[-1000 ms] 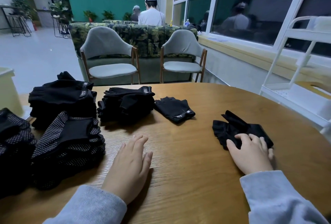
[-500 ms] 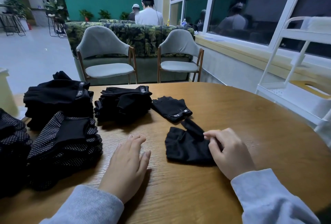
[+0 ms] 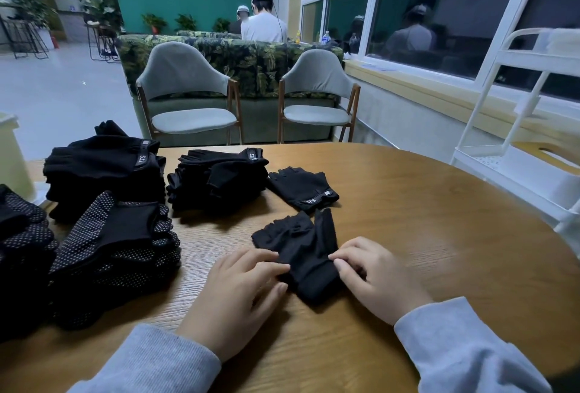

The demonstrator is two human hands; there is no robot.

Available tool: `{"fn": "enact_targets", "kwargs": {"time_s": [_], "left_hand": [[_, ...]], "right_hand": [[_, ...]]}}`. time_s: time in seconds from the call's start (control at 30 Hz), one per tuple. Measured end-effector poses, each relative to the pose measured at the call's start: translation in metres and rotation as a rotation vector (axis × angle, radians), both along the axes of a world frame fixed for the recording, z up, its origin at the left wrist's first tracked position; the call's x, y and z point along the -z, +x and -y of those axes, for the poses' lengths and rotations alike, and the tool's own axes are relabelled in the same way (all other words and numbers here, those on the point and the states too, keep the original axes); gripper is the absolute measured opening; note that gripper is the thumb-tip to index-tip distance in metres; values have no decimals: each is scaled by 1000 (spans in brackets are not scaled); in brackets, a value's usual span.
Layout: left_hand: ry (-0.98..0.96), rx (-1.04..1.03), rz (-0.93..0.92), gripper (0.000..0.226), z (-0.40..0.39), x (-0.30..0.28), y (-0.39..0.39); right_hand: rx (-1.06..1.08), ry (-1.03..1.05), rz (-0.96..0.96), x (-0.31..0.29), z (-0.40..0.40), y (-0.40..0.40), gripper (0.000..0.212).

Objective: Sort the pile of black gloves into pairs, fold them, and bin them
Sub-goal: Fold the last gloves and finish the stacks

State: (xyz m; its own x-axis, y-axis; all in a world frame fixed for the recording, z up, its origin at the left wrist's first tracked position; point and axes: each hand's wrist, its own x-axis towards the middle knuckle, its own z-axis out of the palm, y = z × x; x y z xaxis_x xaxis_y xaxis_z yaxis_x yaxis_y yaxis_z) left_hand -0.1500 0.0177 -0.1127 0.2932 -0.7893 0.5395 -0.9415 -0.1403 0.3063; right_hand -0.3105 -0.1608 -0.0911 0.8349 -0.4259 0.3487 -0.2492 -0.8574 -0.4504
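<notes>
Both grips pinch one fingerless glove: our left hand (image 3: 238, 292) and right hand (image 3: 373, 279) hold its cuff end on the bench (image 3: 408, 204). Biggest risk: nudging the neighbouring stacks (image 3: 216, 179); smaller: mismatching the lone branded glove (image 3: 303, 187).

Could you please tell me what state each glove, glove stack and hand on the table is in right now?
Near glove: crumpled, pinched by both hands.
Single glove: flat, untouched.
Plain stacks: piled.
Dotted stacks: piled.
Left hand: fingertips on near glove.
Right hand: gripping near glove's cuff.
</notes>
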Motion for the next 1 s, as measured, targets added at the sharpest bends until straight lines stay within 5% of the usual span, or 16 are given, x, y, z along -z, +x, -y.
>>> {"fn": "enact_targets", "kwargs": {"time_s": [0.17,0.37,0.7,0.83,1.0], "left_hand": [[26,-45,-18,34,1,4,-1],[43,-99,-97,37,1,5,1],[61,-108,-270,41,-2,1,5],[74,-105,-290,35,-2,1,6],[69,-109,-292,36,-2,1,6]], "right_hand": [[-142,-16,38,-4,-9,11,37],[-16,-81,13,-4,15,37,27],[156,3,-220,-2,42,83,63],[165,-29,-370,1,46,92,64],[217,-88,-316,-3,40,84,52]]}}
